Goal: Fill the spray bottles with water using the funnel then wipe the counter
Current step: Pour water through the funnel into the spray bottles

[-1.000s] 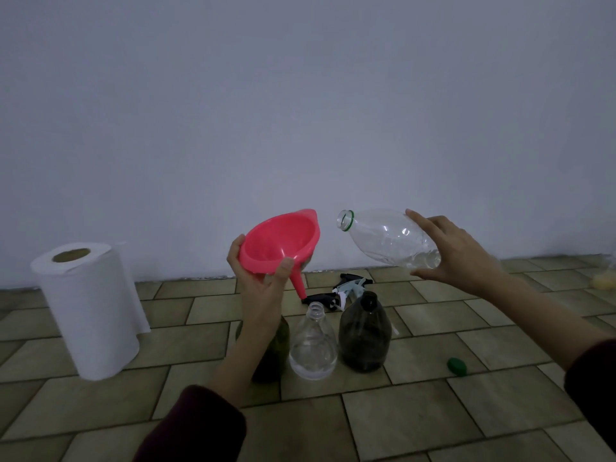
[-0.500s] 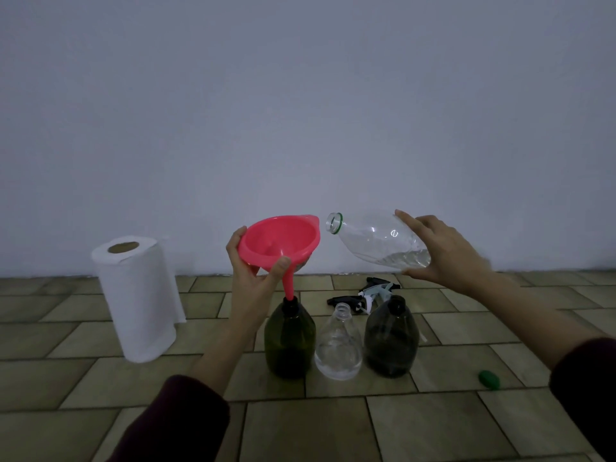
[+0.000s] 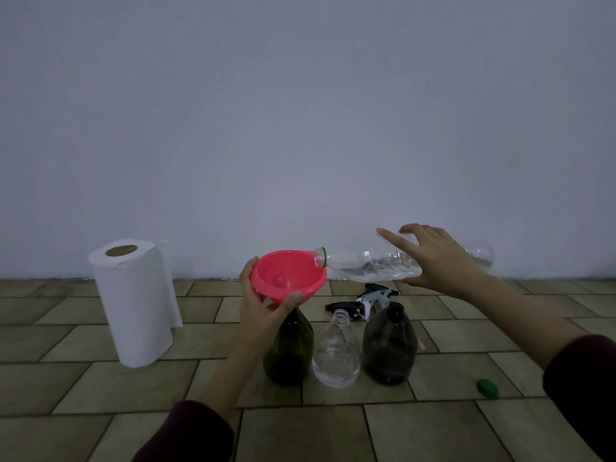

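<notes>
The paper towel roll (image 3: 136,305) stands untouched on the tiled counter (image 3: 433,428), so wiping remains. The right hand (image 3: 436,258) grips the clear water bottle (image 3: 363,265), tipped into the pink funnel (image 3: 286,278). The left hand (image 3: 263,311) holds that funnel on the green spray bottle (image 3: 288,355). The clear spray bottle (image 3: 336,355) holds some water; the dark spray bottle (image 3: 390,348) is hard to read.

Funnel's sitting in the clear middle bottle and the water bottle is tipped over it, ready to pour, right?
Not quite. The head view shows the pink funnel in the green bottle, the leftmost one, not the clear bottle. The water bottle is tipped over it, as you said.
</notes>
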